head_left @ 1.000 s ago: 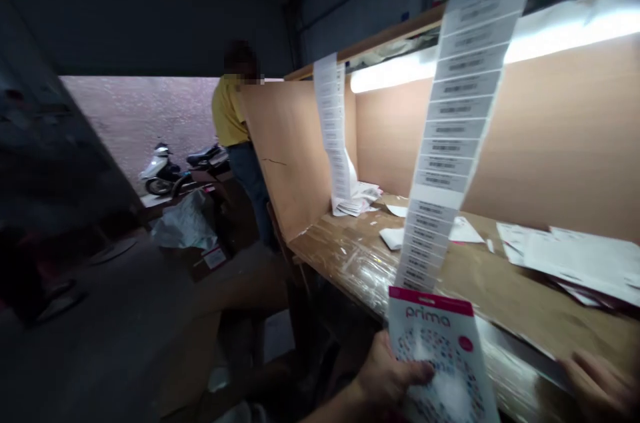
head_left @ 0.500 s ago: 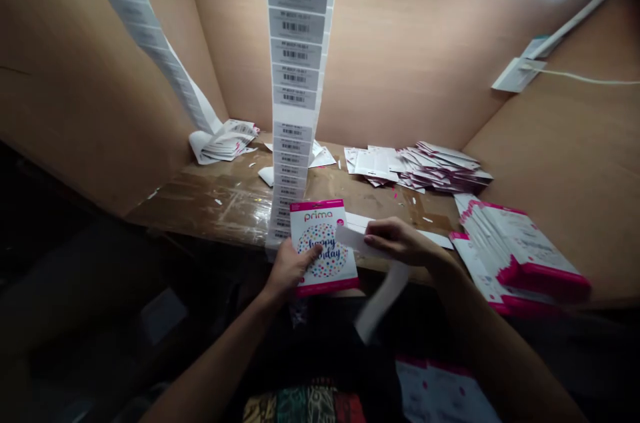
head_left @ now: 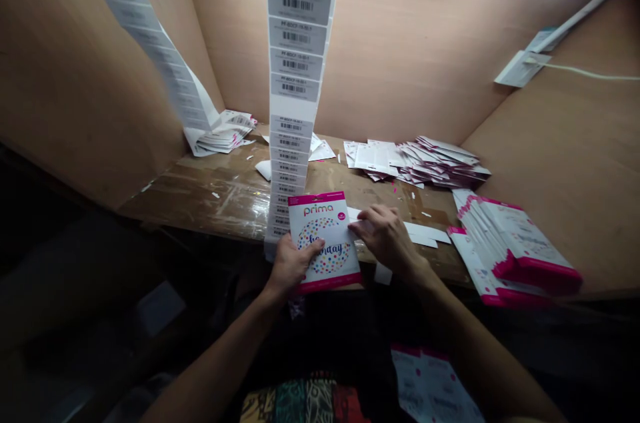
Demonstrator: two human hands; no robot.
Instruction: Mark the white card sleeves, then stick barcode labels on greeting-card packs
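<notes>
My left hand grips a white and pink packet marked "prima" by its left side, thumb across the printed front. At the packet's right edge is my right hand, its fingers pinched together; what is between them, if anything, is too small to make out. Behind the packet hangs a long strip of barcode labels. White paper strips lie on the table to the right of my right hand, and a white piece shows just below it.
A cardboard-covered table has walls around it. Loose packets lie at the back right, a stacked row at the right edge. Another label strip descends at left onto folded packets. More packets are low down.
My right hand has moved left to the packet's edge. The white strip that dangled from it no longer hangs there. My left hand still holds the packet.
</notes>
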